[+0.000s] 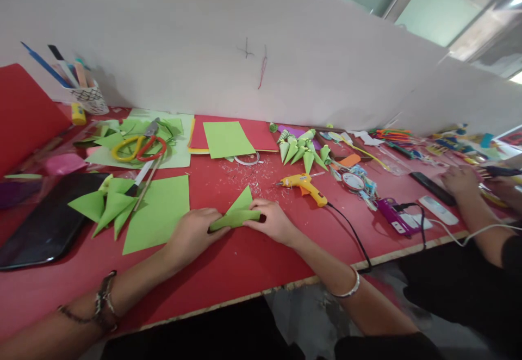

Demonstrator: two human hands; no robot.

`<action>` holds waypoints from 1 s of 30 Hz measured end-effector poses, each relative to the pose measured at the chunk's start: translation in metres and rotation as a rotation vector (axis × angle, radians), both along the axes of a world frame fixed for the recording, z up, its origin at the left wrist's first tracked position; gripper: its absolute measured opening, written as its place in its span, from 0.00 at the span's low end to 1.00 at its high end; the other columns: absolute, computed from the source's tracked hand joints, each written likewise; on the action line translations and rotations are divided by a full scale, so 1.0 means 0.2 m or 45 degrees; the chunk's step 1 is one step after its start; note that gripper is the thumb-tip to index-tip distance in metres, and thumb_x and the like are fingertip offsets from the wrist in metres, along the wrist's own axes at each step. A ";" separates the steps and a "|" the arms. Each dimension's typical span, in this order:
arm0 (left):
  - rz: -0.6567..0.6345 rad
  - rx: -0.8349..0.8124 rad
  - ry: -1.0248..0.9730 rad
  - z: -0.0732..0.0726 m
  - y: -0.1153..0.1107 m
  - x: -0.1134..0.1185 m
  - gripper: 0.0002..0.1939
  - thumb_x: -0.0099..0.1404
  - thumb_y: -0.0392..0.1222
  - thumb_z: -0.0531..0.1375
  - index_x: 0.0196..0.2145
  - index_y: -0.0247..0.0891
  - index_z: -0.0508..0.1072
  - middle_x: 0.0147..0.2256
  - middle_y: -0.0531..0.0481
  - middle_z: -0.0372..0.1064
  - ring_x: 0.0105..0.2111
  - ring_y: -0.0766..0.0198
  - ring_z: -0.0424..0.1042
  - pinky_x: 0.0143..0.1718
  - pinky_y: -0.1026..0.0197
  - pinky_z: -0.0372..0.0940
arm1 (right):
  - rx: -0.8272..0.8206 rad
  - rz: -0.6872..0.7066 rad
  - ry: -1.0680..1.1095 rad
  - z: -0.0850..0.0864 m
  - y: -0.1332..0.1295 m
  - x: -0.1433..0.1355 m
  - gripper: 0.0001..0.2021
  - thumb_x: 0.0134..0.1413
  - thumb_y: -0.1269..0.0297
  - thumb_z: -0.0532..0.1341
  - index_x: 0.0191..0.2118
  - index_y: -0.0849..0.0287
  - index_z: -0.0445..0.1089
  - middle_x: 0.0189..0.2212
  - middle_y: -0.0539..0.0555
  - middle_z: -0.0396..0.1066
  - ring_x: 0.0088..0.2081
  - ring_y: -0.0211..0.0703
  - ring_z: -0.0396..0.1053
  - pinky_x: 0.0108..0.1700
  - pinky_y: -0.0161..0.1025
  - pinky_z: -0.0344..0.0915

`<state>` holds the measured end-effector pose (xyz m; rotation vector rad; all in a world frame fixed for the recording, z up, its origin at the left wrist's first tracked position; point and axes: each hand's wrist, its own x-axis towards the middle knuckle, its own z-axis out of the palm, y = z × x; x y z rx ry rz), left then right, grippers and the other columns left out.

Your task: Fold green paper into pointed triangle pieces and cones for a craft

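Left hand (196, 235) and right hand (274, 222) pinch opposite ends of a curling green paper (236, 218) over the red bench (244, 265); probably light, easily creased, best held lightly by its edges, though blur hides the fingertips.

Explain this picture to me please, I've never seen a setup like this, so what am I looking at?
There's no robot here, just a person's bare hands, seen by a camera worn on the head, looking forward and down. The left hand and right hand hold a curled green paper between them. On the red table lie a yellow glue gun, scissors, flat green sheets and small green paper cones. A pen cup stands by the wall. At the right edge, another person's hand rests.
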<state>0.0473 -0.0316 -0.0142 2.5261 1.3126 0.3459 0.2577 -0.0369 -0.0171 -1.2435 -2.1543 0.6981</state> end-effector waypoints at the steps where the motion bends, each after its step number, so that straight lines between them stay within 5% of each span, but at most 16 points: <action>1: 0.016 -0.005 0.002 0.00 0.00 0.00 0.16 0.61 0.52 0.51 0.27 0.38 0.69 0.25 0.52 0.67 0.26 0.64 0.67 0.25 0.65 0.54 | -0.008 0.002 0.014 0.00 0.00 0.00 0.05 0.47 0.66 0.62 0.28 0.62 0.69 0.31 0.53 0.68 0.34 0.39 0.66 0.37 0.34 0.61; 10: -0.161 0.028 -0.034 -0.02 0.03 -0.05 0.14 0.62 0.50 0.51 0.29 0.39 0.70 0.28 0.52 0.67 0.29 0.64 0.67 0.29 0.65 0.56 | 0.081 0.152 0.017 -0.02 0.00 0.03 0.05 0.47 0.65 0.61 0.28 0.61 0.69 0.32 0.53 0.67 0.35 0.39 0.65 0.38 0.35 0.61; 20: -0.016 0.021 0.010 0.03 0.01 -0.05 0.18 0.61 0.53 0.50 0.25 0.37 0.69 0.22 0.53 0.63 0.23 0.64 0.64 0.26 0.63 0.54 | -0.047 -0.023 0.044 0.01 -0.01 0.00 0.05 0.48 0.66 0.61 0.28 0.62 0.69 0.32 0.53 0.67 0.34 0.38 0.66 0.37 0.34 0.61; 30: -0.023 0.113 0.064 0.01 0.02 -0.06 0.12 0.60 0.45 0.51 0.24 0.37 0.67 0.34 0.50 0.65 0.30 0.64 0.67 0.34 0.60 0.57 | -0.048 -0.046 0.003 0.00 0.00 0.00 0.05 0.48 0.65 0.61 0.29 0.61 0.69 0.31 0.51 0.64 0.34 0.37 0.64 0.36 0.33 0.59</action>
